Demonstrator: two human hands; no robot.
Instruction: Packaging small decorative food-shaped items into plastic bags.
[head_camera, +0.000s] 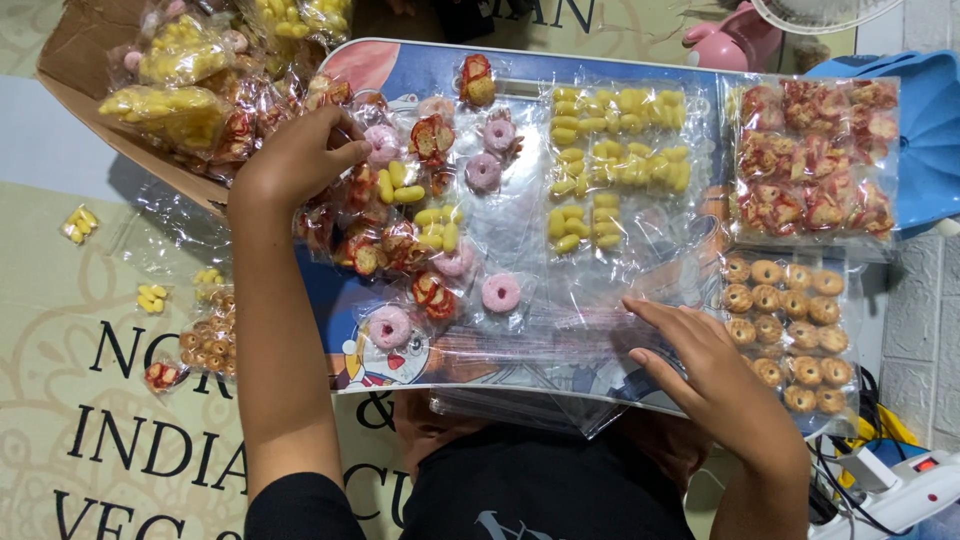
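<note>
The left hand (300, 160) reaches to the far left of the small desk (660, 60), its fingers curled loosely over a heap of little clear packets (400, 215) holding pink rings, yellow lumps and red-and-white pieces; I cannot tell whether it actually pinches one. The right hand (700, 365) lies flat and spread on a stack of empty clear bags (560, 345) at the near edge, holding nothing, only pressing down. These packets look very light, soft and slippery (thin film that crinkles and slides), so a pinch at a sealed edge or corner would likely serve better than squeezing the sweets inside, which may crumble. Farther out, three larger clear sheets of pouches lie on the right side of the desk: a yellow one (620, 150) in the middle, a red-and-white one (815, 155) at the far right corner, and a brown round-biscuit one (790, 325) nearer. A cardboard box (75, 45) at the upper left overflows with filled bags. The mat (60, 420) on the floor is pale with large dark lettering, and a few loose packets lie scattered on it.
</note>
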